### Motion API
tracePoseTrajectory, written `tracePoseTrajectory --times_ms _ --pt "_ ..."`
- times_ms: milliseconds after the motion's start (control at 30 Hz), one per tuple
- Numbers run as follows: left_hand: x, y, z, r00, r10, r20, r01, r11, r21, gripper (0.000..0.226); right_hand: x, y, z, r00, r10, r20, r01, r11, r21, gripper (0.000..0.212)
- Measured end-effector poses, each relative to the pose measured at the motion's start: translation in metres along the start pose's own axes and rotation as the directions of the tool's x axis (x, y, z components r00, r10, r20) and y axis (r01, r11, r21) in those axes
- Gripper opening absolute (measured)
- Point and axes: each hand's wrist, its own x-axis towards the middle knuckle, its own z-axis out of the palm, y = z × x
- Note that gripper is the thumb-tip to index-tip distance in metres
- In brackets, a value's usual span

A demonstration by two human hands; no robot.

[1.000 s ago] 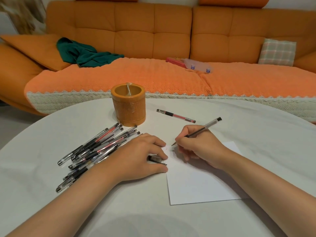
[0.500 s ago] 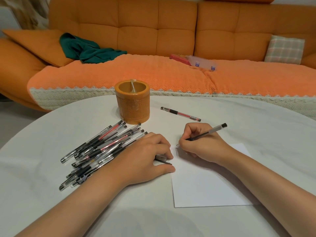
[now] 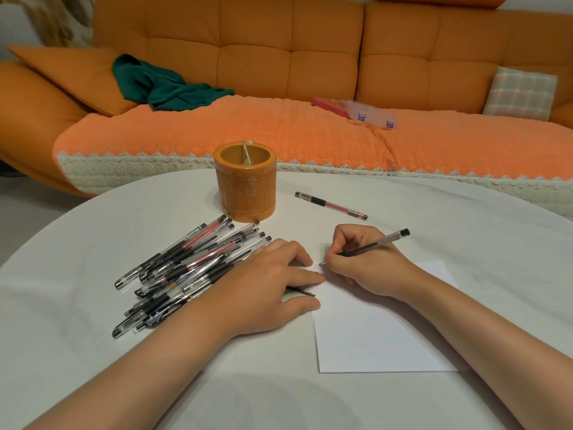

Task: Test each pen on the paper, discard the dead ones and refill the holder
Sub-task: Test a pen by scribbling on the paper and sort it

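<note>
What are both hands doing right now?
Left hand: open, pressing the paper, pen cap beneath it.
Right hand: gripping a pen, tip on paper.

The left hand (image 3: 266,293) lies flat, palm down, fingers toward three o'clock. The right hand (image 3: 369,268), curled, pinches a pen (image 3: 381,240).

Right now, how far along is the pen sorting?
Early. Seemingly done: a lone pen lies beyond the paper, and one thin item stands in the holder. In hand: the right hand writes with a pen on the paper, the left hand resting on its corner. Left: the big pile beside the holder.
</note>
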Motion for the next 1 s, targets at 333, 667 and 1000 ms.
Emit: tracePoseTrajectory --times_ms 333,667,1000 --pt "-0.0009 0.0007 0.0013 1.0 0.006 0.007 -0.006 0.999 0.045 0.043 0.0016 -0.0005 0.0015 1.0 -0.005 0.007 0.005 0.999 -0.041 0.021" --pt "0.0008 0.001 0.0008 1.0 0.007 -0.019 -0.006 1.0 0.008 0.041 0.0003 0.0013 0.0037 0.999 -0.029 -0.019 0.028 0.996 -0.088 0.022" --pt "-0.0005 0.0018 0.0001 1.0 0.007 -0.001 -0.007 1.0 0.013 0.041 0.0006 0.0025 0.0012 1.0 -0.022 0.008 0.022 0.998 -0.064 0.024"
